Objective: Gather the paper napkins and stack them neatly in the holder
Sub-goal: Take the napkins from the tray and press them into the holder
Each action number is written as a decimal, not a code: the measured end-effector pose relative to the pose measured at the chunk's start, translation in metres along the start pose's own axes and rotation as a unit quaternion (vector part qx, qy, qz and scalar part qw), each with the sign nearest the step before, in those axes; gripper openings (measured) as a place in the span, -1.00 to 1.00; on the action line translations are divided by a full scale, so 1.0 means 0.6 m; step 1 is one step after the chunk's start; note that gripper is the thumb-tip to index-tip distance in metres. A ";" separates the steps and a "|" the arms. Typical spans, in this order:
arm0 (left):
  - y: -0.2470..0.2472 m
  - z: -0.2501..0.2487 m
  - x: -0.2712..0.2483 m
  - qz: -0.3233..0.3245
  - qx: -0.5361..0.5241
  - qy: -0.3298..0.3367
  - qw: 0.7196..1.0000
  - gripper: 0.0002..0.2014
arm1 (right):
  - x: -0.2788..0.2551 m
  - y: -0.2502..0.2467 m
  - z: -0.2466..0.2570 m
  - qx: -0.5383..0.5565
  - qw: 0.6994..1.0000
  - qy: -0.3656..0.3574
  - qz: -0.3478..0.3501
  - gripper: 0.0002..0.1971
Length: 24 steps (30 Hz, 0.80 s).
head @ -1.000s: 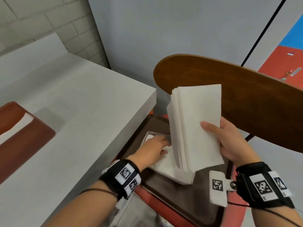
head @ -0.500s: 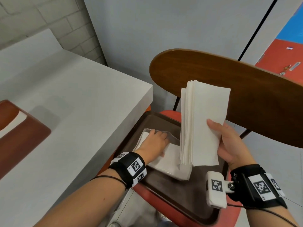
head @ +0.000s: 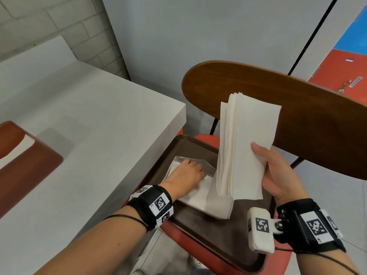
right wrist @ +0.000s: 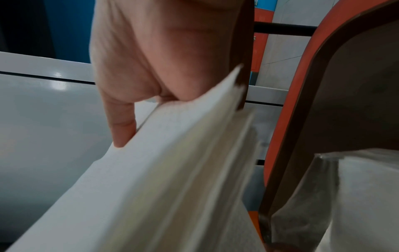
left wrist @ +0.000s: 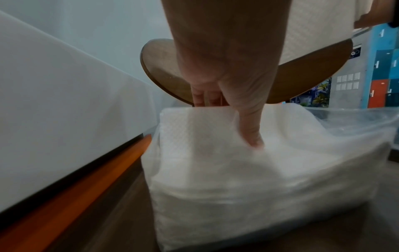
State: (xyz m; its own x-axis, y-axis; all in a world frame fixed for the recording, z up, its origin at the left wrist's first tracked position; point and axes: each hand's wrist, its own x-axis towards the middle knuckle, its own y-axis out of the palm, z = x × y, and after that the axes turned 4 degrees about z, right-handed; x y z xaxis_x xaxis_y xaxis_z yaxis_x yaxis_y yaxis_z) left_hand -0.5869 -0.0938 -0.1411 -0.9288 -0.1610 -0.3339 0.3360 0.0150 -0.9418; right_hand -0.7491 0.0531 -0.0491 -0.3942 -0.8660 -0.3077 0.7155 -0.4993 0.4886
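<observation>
My right hand (head: 265,158) grips a thick stack of white paper napkins (head: 248,139) and holds it upright above the tray, thumb on the near face. In the right wrist view the napkin stack (right wrist: 172,170) fans out below the right hand (right wrist: 151,98). My left hand (head: 188,171) lies on a plastic-wrapped pack of napkins (head: 198,197) on the brown tray (head: 218,235). In the left wrist view the thumb (left wrist: 252,133) presses into the pack (left wrist: 259,179) and the fingers reach behind its far edge. The brown wooden holder (head: 23,161) sits on the white table at far left, with white paper in its slot.
The white table (head: 89,126) fills the left side, its corner close to the tray. The tray rests on a red chair seat (head: 178,235). The chair's curved wooden back (head: 297,116) rises right behind the napkin stack. A grey wall stands beyond.
My right hand has carried the napkin stack a little up and to the right, away from the pack. My left hand has slid farther along the pack's top.
</observation>
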 end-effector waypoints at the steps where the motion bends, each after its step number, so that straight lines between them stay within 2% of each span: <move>1: -0.003 0.000 -0.001 0.003 -0.036 0.003 0.999 -0.75 | -0.001 0.001 0.000 0.004 1.000 -0.001 0.002 -0.59; 3: -0.010 -0.001 -0.002 0.031 -0.121 -0.011 0.992 -0.78 | -0.001 0.004 0.000 0.012 1.000 -0.004 0.003 -0.62; 5: -0.021 -0.002 -0.001 0.074 -0.176 -0.041 0.981 -0.67 | -0.002 0.008 0.002 0.016 1.000 -0.006 0.003 -0.63; 7: -0.033 -0.004 0.001 0.107 -0.188 -0.055 0.975 -0.62 | -0.002 0.012 0.005 0.014 1.000 -0.008 0.005 -0.62; 10: -0.056 0.000 0.003 0.141 -0.193 -0.054 0.970 -0.66 | -0.004 0.021 0.013 0.009 1.000 -0.016 0.008 -0.62; 13: -0.093 0.023 -0.014 0.129 -0.251 -0.082 0.956 -0.68 | -0.009 0.030 0.028 0.001 0.999 -0.034 0.017 -0.57; 15: -0.124 0.051 -0.040 0.084 -0.328 -0.125 0.933 -0.75 | -0.012 0.037 0.038 0.004 0.998 -0.051 0.025 -0.55; 17: -0.152 0.085 -0.077 0.023 -0.405 -0.169 0.898 -0.74 | -0.013 0.046 0.046 0.023 0.997 -0.059 0.033 -0.54; 19: -0.166 0.114 -0.123 -0.047 -0.478 -0.223 0.848 -0.71 | -0.011 0.061 0.052 0.039 0.997 -0.054 0.041 -0.58; 21: -0.165 0.132 -0.170 -0.117 -0.557 -0.263 0.779 -0.72 | -0.006 0.086 0.053 0.046 0.997 -0.043 0.047 -0.69; 24: -0.149 0.139 -0.238 -0.193 -0.664 -0.280 0.665 -0.80 | 0.004 0.141 0.048 0.042 0.997 -0.021 0.067 -0.75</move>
State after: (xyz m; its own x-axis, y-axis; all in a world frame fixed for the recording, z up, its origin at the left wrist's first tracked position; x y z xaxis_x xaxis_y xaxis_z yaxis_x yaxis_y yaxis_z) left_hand -0.4713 -0.1542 -0.0058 -0.5768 -0.7431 -0.3393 -0.6917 0.6653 -0.2811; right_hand -0.7059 0.0076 0.0148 -0.3235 -0.9244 -0.2019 0.7132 -0.3784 0.5900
